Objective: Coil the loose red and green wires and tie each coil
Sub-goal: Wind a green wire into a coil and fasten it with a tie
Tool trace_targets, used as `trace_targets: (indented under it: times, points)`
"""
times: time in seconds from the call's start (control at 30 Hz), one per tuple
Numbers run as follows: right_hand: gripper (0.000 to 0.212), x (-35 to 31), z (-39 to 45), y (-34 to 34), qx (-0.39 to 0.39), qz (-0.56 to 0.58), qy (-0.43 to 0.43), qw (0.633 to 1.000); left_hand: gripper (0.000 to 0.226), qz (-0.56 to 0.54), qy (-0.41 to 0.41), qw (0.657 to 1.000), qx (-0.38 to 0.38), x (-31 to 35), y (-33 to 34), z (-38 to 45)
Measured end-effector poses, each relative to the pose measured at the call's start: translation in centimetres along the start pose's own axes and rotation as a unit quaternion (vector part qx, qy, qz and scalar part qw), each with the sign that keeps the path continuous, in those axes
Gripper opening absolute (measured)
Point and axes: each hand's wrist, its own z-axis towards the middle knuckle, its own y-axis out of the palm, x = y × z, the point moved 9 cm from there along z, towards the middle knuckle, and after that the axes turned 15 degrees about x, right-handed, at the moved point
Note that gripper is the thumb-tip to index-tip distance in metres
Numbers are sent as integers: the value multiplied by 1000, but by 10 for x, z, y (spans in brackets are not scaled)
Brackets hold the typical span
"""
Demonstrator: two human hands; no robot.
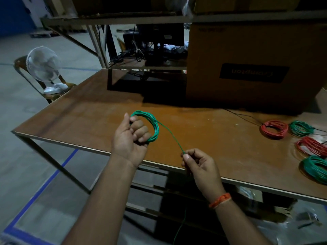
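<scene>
While my left hand [131, 137] grips the green coil [150, 126] above the table's [85, 110] near edge, fingers curled through the loops so they can't spring apart, my right hand [198, 165] pinches the free green wire [172, 138] between thumb and forefinger, I judge to keep it taut for the next wrap. Both forearms reach forward, palms turned inward. Finished red and green coils [273, 129] lie near the right edge.

Dim room; grey floor [26, 121] — blue tape line [53, 174]; brown table [88, 110]; white fan [44, 68] on chair [56, 96].
</scene>
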Motion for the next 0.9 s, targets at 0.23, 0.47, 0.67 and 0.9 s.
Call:
trace_targets:
  times: [0.23, 0.47, 0.67, 0.9]
  points:
    - [20, -56, 26, -2, 43, -117, -92, 988, 37, 182, 113, 977, -21, -10, 3, 2]
    - [20, -120, 40, 6, 52, -190, -173, 965, 39, 248, 205, 947, -9, 6, 19, -5]
    - [19, -201, 58, 4, 67, -228, -268, 934, 39, 243, 217, 946, 3, 8, 24, -1]
    - [21, -138, 67, 12, -8, -325, -187, 927, 40, 207, 208, 956, 5, 6, 26, 0]
